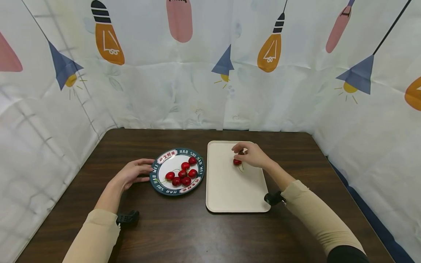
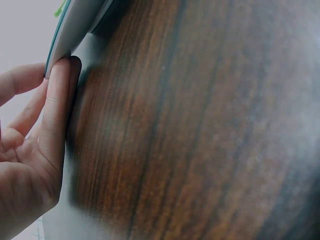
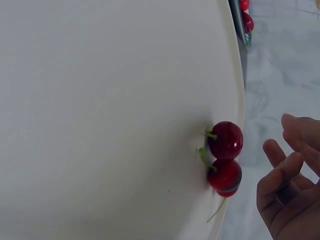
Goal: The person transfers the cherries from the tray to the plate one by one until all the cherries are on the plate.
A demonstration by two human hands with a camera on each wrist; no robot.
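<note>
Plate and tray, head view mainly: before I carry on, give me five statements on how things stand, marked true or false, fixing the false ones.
1. The left hand touches the plate. True.
2. The plate bears only one cherry. False: several red cherries lie on it.
3. The right hand is over the cream tray. True.
4. The tray stands left of the plate. False: it is on the plate's right.
5. Stemmed cherries show at the tray in the right wrist view. True.

Lamp-printed white curtain (image 1: pixel 148 84) behind dark wooden table (image 1: pixel 184 233)
</note>
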